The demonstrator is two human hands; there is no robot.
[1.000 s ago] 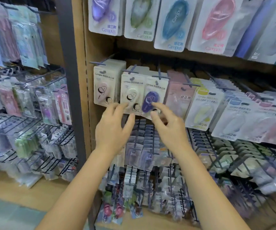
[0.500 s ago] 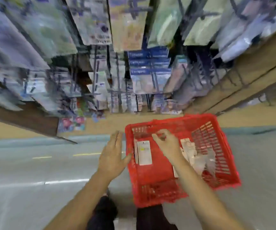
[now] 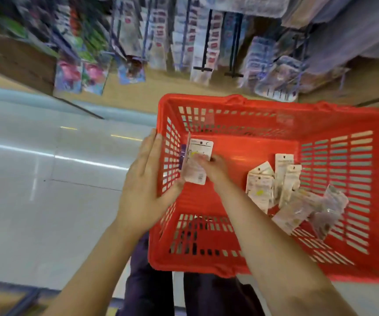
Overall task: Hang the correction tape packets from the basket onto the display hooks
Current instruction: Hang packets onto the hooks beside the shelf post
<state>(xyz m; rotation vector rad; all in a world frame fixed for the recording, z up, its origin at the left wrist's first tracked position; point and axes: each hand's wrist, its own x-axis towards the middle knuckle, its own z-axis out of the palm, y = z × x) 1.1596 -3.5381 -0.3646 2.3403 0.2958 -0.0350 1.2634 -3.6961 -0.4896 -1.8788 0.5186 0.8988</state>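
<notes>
Red slotted plastic basket (image 3: 263,142) sits centre-right of the frame on a pale glossy floor (image 3: 47,201), seen from above.

Left hand (image 3: 143,190) lies flat against the outside of the basket's left wall, fingers (image 3: 149,147) straight and together, thumb hooked over the rim into the basket. It grips nothing but the wall edge.

Right hand (image 3: 211,167) is inside the basket at its left end, fingers curled round a small stack of white card-backed correction tape packets (image 3: 197,160). The stack stands roughly upright, backs to the camera, close to the left wall; the left thumb is touching or nearly touching its lower edge, can't tell which. Exact packet count in the stack is unclear; a purple edge shows on its left side.

More loose correction tape packets (image 3: 282,188) lie in a heap on the basket floor at centre-right, well apart from the held stack, overlapping each other, some face down, some in clear wrap toward the lower right.

Top of the frame: blurred display racks with hanging packets (image 3: 206,42) on dark metal hooks (image 3: 203,68), above a wooden shelf base (image 3: 149,92).

Dark trousers (image 3: 149,281) visible at bottom centre, under the near basket edge.
</notes>
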